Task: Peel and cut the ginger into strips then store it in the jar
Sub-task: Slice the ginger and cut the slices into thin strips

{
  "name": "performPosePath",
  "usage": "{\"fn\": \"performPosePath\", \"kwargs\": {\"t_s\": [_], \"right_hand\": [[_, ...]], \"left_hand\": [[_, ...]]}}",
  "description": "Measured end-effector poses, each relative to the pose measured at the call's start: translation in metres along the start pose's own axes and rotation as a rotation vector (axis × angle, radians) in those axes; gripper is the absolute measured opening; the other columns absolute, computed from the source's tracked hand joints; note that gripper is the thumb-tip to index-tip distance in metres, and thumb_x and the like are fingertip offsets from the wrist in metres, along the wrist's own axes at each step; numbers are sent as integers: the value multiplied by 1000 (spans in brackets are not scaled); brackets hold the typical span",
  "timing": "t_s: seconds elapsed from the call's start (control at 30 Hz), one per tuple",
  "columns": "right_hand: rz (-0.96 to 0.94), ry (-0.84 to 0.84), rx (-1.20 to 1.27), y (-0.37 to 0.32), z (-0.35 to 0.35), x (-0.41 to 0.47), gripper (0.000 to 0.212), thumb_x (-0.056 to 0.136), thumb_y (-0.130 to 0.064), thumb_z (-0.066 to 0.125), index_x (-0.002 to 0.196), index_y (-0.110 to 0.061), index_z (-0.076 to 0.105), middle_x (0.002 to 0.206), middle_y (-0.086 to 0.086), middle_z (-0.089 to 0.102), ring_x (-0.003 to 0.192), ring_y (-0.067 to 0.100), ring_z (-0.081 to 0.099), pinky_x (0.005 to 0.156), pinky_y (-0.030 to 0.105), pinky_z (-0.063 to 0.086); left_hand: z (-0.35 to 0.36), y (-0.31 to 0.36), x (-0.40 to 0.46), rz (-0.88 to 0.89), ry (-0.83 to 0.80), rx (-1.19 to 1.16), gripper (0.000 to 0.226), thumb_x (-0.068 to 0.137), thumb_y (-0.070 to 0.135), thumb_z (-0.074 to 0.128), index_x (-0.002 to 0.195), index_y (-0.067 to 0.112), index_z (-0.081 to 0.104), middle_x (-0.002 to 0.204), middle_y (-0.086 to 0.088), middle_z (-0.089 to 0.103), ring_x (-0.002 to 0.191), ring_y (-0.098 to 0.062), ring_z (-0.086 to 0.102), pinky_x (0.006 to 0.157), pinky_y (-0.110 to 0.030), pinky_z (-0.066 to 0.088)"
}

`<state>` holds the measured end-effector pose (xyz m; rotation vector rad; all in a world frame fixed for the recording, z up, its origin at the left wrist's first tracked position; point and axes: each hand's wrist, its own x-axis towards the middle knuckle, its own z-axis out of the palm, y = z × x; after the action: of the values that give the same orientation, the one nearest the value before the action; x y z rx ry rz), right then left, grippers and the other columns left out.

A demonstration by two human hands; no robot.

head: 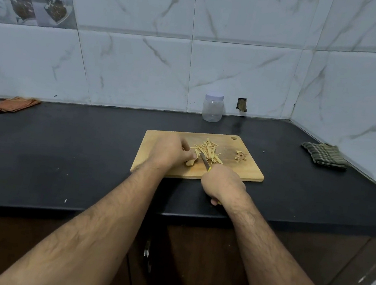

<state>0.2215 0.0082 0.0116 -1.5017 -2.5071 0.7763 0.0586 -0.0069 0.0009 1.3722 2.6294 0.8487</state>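
A wooden cutting board (238,173) lies on the black counter. My left hand (170,150) holds a peeled ginger piece (190,162) down on the board's left part. My right hand (223,185) grips a yellow-handled knife (204,161), its blade just right of the ginger. A pile of thin ginger strips (208,151) lies beyond the blade at the board's middle. A small heap of peel scraps (240,156) sits toward the board's right. A clear plastic jar (212,108) with a pale lid on stands by the wall behind the board.
An orange checked cloth (11,104) lies at the far left of the counter (73,151). A folded green striped cloth (324,154) sits at the right by the tiled side wall. A hole in the wall (242,104) shows right of the jar.
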Motion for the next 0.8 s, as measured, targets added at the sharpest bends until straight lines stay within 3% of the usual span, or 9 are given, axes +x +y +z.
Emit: {"fn": "performPosePath", "kwargs": {"t_s": [0.1, 0.23, 0.3, 0.37, 0.43, 0.53, 0.67, 0.8], "right_hand": [[-2, -3, 9, 2, 0, 0, 11, 96, -16, 44, 97, -13, 55, 72, 3, 68, 41, 13, 58, 42, 18, 37], [-11, 7, 13, 3, -1, 0, 12, 96, -15, 44, 93, -13, 55, 71, 2, 68, 39, 12, 57, 42, 18, 36], [-18, 10, 11, 3, -1, -1, 13, 95, -15, 43, 87, -14, 53, 70, 1, 67, 40, 12, 57, 42, 18, 37], [-25, 5, 10, 3, -1, -2, 13, 95, -15, 43, 87, -13, 53, 71, 1, 67, 41, 13, 58, 43, 19, 37], [-33, 1, 10, 3, -1, -2, 12, 95, -16, 43, 92, -13, 54, 72, 1, 67, 41, 13, 58, 42, 18, 37], [-39, -7, -3, 2, -1, -2, 11, 96, -17, 43, 94, -13, 52, 73, 1, 66, 40, 12, 57, 40, 16, 34], [-49, -10, -36, 1, -2, -4, 12, 96, -17, 43, 89, -14, 52, 77, 1, 67, 45, 13, 59, 42, 16, 34], [-65, -24, -76, 0, -2, -4, 17, 98, -19, 43, 83, -15, 52, 79, 0, 69, 53, 15, 64, 46, 19, 38]], "left_hand": [[5, 11, 0, -8, -71, 117, 34, 72, 51, 82, 90, 23, 76, 90, 7, 71, 89, -13, 64, 73, -28, 50], [-1, 16, -4, -52, -53, 80, 22, 86, 35, 69, 80, 15, 77, 80, -1, 74, 81, -18, 68, 59, -27, 49], [-6, 15, -4, -113, -83, -40, 24, 91, 30, 65, 80, 13, 77, 78, -4, 75, 71, -18, 69, 65, -29, 56], [-11, 12, -4, -218, -152, -249, 19, 91, 16, 66, 76, 8, 74, 77, -7, 75, 65, -19, 67, 83, -36, 60], [-17, 8, -5, -315, -196, -362, 11, 90, 9, 69, 80, 5, 73, 81, -12, 75, 75, -24, 72, 90, -40, 58], [-21, 4, -8, -349, -196, -351, 12, 91, 15, 72, 92, 4, 74, 85, -12, 76, 86, -24, 75, 88, -37, 59], [-21, 2, -9, -297, -119, -179, 20, 95, 18, 65, 78, 13, 73, 70, -3, 73, 63, -16, 66, 82, -32, 61], [-17, 0, -10, -268, -129, -127, 15, 86, 28, 77, 76, 17, 75, 62, 4, 68, 58, -13, 59, 79, -30, 58]]}}
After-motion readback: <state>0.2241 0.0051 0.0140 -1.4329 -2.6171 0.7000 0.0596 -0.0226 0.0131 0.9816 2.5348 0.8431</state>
